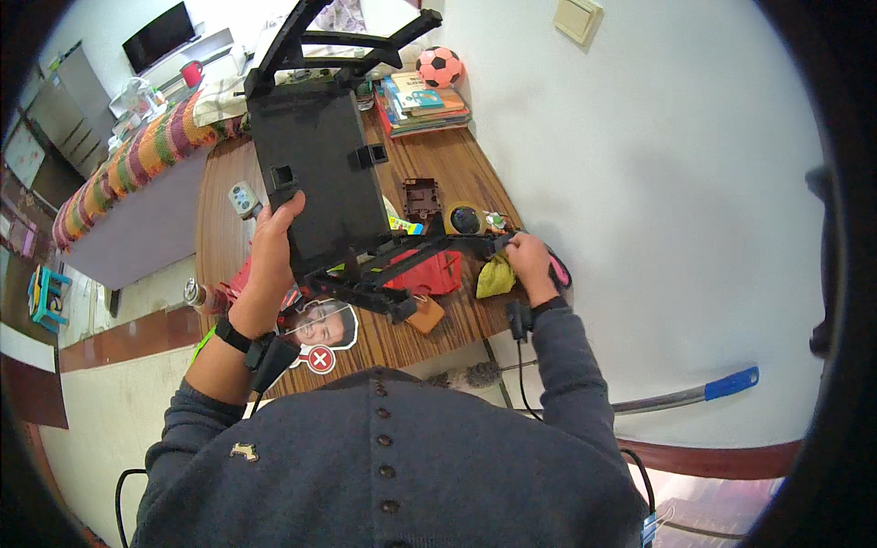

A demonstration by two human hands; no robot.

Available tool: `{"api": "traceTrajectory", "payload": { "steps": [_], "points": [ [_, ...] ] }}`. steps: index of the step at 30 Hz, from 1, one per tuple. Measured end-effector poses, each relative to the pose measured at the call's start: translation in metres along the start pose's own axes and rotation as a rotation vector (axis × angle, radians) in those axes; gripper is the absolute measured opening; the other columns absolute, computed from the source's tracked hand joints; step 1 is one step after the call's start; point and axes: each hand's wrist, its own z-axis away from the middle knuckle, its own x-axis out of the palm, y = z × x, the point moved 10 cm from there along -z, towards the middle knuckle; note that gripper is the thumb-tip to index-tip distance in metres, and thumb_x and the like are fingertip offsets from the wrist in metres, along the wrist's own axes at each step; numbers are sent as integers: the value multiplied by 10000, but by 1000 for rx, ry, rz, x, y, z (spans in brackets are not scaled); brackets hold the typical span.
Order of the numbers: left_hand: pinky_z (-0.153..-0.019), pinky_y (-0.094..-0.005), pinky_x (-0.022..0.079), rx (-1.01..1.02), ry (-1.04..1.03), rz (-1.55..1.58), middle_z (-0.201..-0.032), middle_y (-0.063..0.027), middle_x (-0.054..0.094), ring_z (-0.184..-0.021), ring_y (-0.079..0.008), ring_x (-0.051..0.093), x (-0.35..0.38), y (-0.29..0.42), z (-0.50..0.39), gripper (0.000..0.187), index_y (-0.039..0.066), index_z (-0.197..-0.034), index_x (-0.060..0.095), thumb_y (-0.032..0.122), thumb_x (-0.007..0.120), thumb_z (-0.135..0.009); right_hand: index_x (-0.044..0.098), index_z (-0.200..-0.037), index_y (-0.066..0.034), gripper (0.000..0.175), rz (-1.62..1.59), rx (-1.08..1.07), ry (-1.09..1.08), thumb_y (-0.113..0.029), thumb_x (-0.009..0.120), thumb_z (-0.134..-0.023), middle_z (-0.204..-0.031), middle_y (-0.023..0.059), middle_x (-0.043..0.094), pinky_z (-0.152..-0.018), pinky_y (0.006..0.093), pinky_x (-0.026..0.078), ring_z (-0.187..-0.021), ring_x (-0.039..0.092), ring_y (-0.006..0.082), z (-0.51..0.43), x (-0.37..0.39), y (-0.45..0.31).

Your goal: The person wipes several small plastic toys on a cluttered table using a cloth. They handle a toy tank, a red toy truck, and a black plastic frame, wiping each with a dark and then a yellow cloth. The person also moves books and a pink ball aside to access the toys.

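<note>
A black plastic frame with a flat rectangular panel (325, 178) and angled legs at both ends is held up over the wooden table. My left hand (274, 240) grips the panel's left edge, thumb on its face, near a small square socket. My right hand (531, 264) holds the tip of a leg (473, 243) that reaches out from the panel's near end. Beneath my right hand lies a yellow-green cloth pouch (496, 277). A red plastic item (431, 274) lies under the near legs, partly hidden by them. The fingers of my left hand behind the panel are hidden.
On the wood-grain table (438, 154) are stacked books (425, 109) with a pink-and-black ball (438, 67), a dark plastic case (421, 197), a tape roll (464, 219), a face cutout (325, 325) and a jar (204, 296). A white wall (658, 205) rises at the right.
</note>
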Motion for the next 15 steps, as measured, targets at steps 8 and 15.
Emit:
{"api": "traceTrajectory", "payload": {
  "steps": [8, 15],
  "points": [
    [-701, -335, 530, -21, -22, 45, -968, -66, 611, -830, -204, 629, -9, -12, 20, 319, 46, -1113, 552, 186, 618, -833, 642, -911, 19, 351, -893, 181, -109, -286, 467, -903, -877, 142, 669, -755, 375, 496, -845, 633, 254, -57, -105, -36],
    [-779, -317, 525, -63, -188, 31, -1014, -80, 616, -893, -201, 632, 5, -15, 27, 360, 18, -1148, 535, 151, 618, -823, 608, -1013, -14, 354, -1535, 239, -396, -335, 465, -973, -975, 104, 652, -753, 332, 528, -854, 638, 190, -27, -122, -116]
  ]
}}
